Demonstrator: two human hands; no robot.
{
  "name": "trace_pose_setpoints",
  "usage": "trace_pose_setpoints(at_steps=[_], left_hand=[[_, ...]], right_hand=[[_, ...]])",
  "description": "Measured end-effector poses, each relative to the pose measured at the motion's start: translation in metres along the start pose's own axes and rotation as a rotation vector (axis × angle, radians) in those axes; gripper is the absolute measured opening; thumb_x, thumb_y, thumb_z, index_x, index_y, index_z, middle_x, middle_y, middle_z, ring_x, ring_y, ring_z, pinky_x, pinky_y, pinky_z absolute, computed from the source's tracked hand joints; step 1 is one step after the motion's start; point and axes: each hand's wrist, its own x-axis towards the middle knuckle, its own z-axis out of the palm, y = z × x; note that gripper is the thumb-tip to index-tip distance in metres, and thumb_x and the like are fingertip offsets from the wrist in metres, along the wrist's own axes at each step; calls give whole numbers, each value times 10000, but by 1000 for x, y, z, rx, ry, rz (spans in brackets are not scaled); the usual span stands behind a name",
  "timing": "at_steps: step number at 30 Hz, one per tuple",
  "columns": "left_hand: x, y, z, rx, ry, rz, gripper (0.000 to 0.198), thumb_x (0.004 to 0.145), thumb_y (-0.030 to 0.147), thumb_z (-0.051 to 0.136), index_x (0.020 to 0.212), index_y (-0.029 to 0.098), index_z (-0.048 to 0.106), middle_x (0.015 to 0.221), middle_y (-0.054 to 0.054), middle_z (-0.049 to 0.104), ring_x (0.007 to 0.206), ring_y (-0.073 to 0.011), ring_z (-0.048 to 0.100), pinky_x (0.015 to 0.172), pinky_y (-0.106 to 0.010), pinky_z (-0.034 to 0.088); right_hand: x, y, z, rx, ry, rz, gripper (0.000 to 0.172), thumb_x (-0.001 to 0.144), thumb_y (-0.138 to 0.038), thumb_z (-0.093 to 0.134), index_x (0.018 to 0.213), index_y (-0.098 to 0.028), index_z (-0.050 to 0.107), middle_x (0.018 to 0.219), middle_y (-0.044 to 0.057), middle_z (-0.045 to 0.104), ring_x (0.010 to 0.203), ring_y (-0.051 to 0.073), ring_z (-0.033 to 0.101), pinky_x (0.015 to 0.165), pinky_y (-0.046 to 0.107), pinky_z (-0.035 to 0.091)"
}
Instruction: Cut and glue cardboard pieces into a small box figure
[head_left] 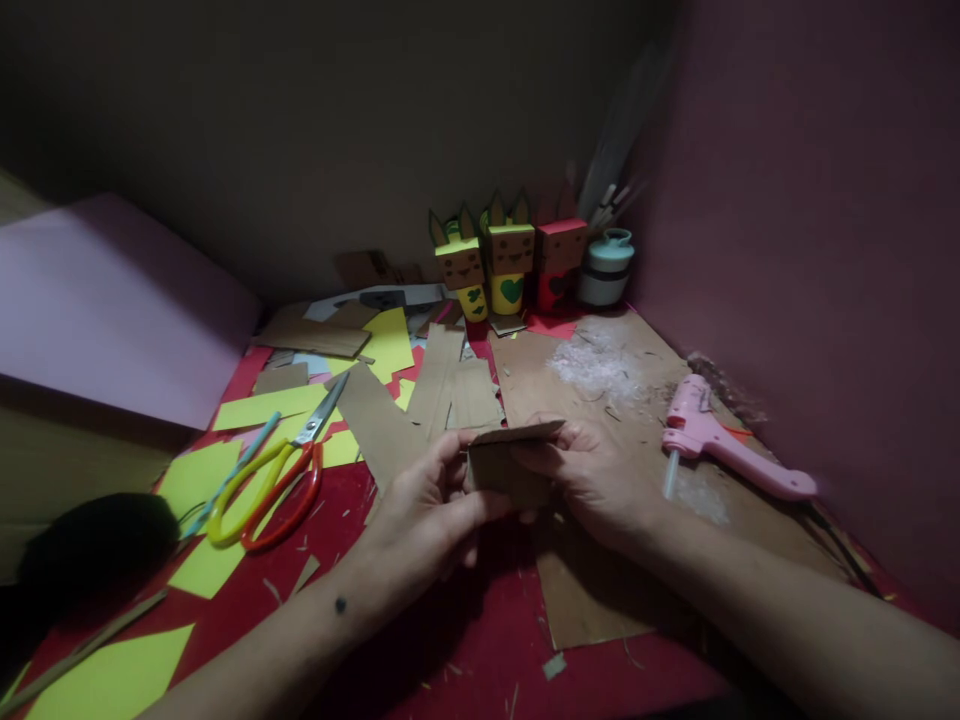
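Note:
A small folded cardboard piece is held between both hands above the red table surface. My left hand has its fingers around the left side, thumb along the lower front. My right hand pinches the right side, its thumb on the front face. The top flap of the cardboard sticks out toward the right hand. Scissors with yellow and red handles lie left of my left hand. A pink glue gun rests on a cardboard sheet to the right.
Yellow paper and cardboard scraps cover the left and middle. Box-headed paper figures and a teal-topped jar stand at the back. Glue strands lie on the sheet. A pink wall borders the right.

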Motion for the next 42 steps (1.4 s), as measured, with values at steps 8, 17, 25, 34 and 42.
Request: trace_pose_setpoints(at_steps=[8,17,25,34,42], left_hand=[[-1,-5,-9,-13,-58,21,457,867,353,681,1236,161,490,674,7,647,390,-76,517,323,-139,401],[1,-9,-1,-49,-105,-39,422,790,241,746,1133,169,510,692,-18,689,374,-69,517,338,-140,409],[0,-7,-9,-140,-24,48,292,788,258,753,1007,174,579,636,-7,684,363,-57,472,333,-134,364],[7,-9,-16,-237,-106,20,191,847,281,718,906,171,573,607,18,658,366,-60,538,328,-103,371],[5,-12,-16,-291,-137,54,144,856,244,699,910,179,583,621,13,686,365,-67,559,336,-109,368]], right_hand=[[-1,-2,1,4,54,15,385,764,-335,771,1094,-152,699,778,52,729,513,121,627,393,192,492],[-6,-5,8,-103,88,-3,266,840,-306,682,1074,-179,671,646,-22,633,425,66,514,348,147,390],[-7,-7,4,-133,-42,186,311,769,-434,758,855,-162,633,538,-14,626,357,71,510,315,145,326],[-8,-10,6,-99,-75,209,274,807,-373,707,696,-122,697,567,5,642,404,43,537,364,131,376],[-9,-7,6,-200,-68,199,384,794,-513,696,738,-133,671,566,-9,637,407,54,548,348,131,334]])
